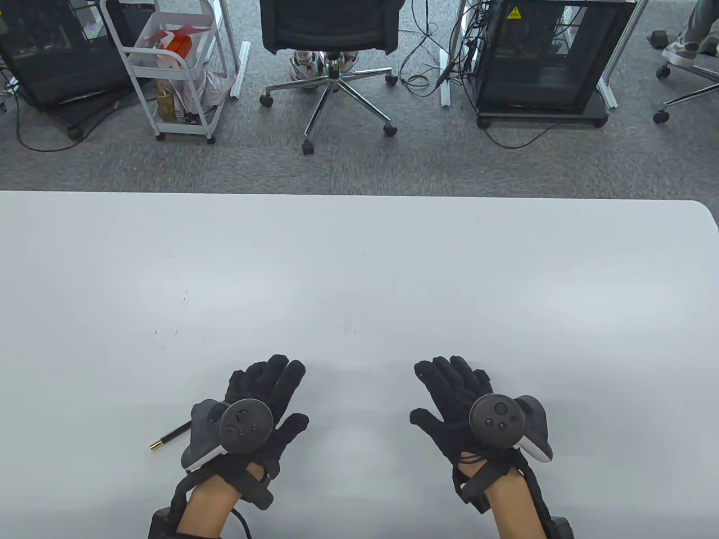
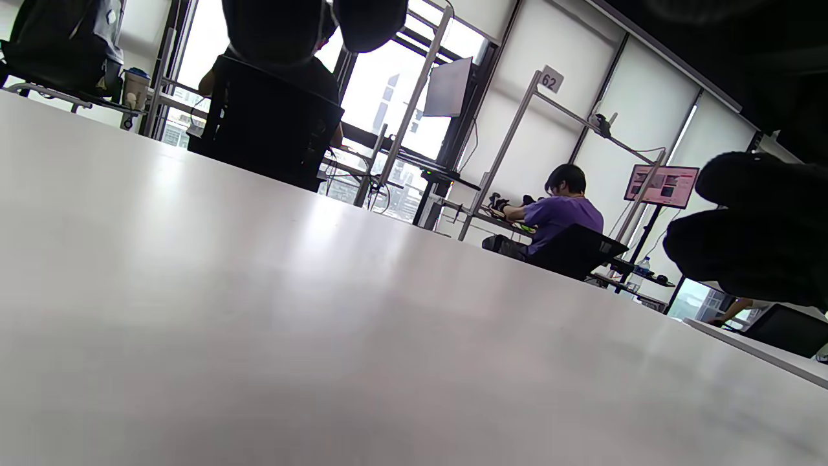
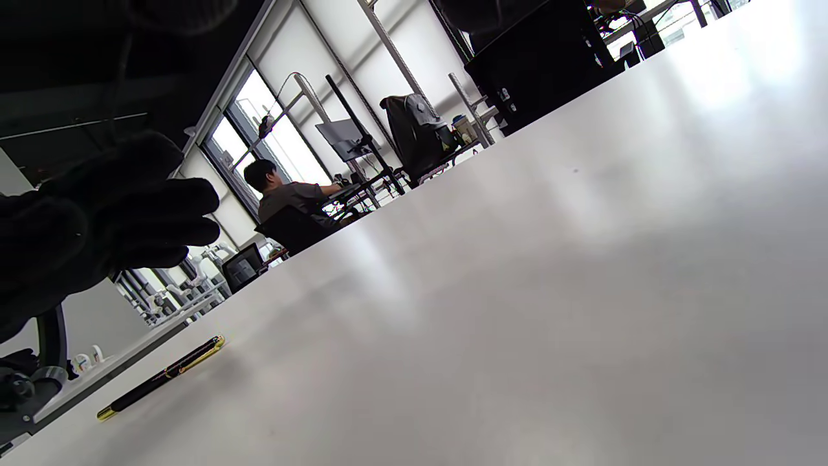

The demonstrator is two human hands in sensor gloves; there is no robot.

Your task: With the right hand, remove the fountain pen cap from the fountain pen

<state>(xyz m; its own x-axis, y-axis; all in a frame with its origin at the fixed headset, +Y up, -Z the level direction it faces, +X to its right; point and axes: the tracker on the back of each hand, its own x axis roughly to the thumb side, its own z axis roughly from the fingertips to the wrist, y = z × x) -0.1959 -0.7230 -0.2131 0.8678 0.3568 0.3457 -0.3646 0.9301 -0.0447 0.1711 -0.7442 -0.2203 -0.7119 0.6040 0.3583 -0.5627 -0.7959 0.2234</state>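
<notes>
Black slim pen [image 3: 160,377] with gold ends lies capped on the white table [image 1: 359,269] beside the left hand [image 1: 255,412], both hands flat, spread, empty; looks light, stiff, slick, so right hand [image 1: 469,412] should pinch the cap end.

fountain pen [image 1: 170,436] | I see it black with gold ends, capped | lying flat on table [image 1: 359,281] | partly hidden under left hand [image 1: 247,415]
</notes>
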